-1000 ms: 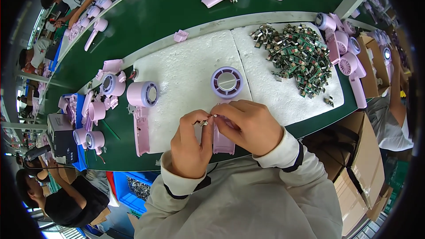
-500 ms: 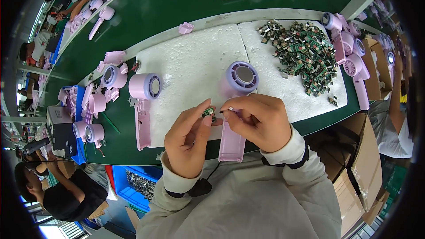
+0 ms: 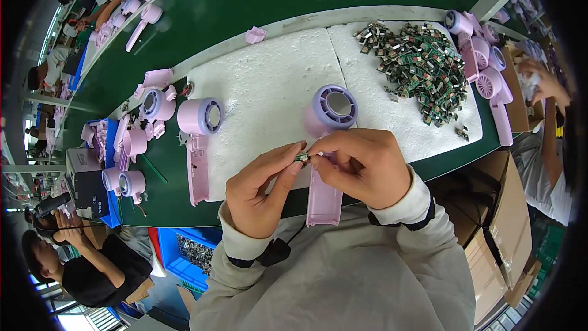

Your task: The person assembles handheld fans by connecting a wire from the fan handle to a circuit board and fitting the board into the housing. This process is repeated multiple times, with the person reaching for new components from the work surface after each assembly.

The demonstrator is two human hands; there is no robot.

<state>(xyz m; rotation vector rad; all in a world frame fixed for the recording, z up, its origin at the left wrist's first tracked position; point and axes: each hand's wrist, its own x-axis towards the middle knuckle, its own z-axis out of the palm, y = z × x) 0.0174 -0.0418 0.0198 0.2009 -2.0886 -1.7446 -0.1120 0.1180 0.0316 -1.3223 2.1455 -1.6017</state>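
Between thumb and fingers, my left hand point(image 3: 260, 190) pinches a small green circuit board point(image 3: 301, 157). My right hand point(image 3: 367, 168) is closed on a small white connector point(image 3: 320, 154) right beside the board; whether the two touch is hard to make out. Under my hands lies a pink handheld fan point(image 3: 324, 199), its hollow handle toward me and its round head with a purple rim pointing away. To the left, a second pink fan point(image 3: 199, 165) rests with its handle open. A heap of small green circuit boards point(image 3: 416, 67) is piled at the right.
White foam sheets point(image 3: 263, 79) cover part of the green bench. Pink fans point(image 3: 490, 83) are stacked at the right edge by a cardboard box point(image 3: 517, 110). A blue bin point(image 3: 110, 165) of pink parts stands left. Other people work at both sides.
My hands have drawn together, bringing the circuit board and the white connector close to each other. At the right, a co-worker's hand has come into view over the cardboard box.
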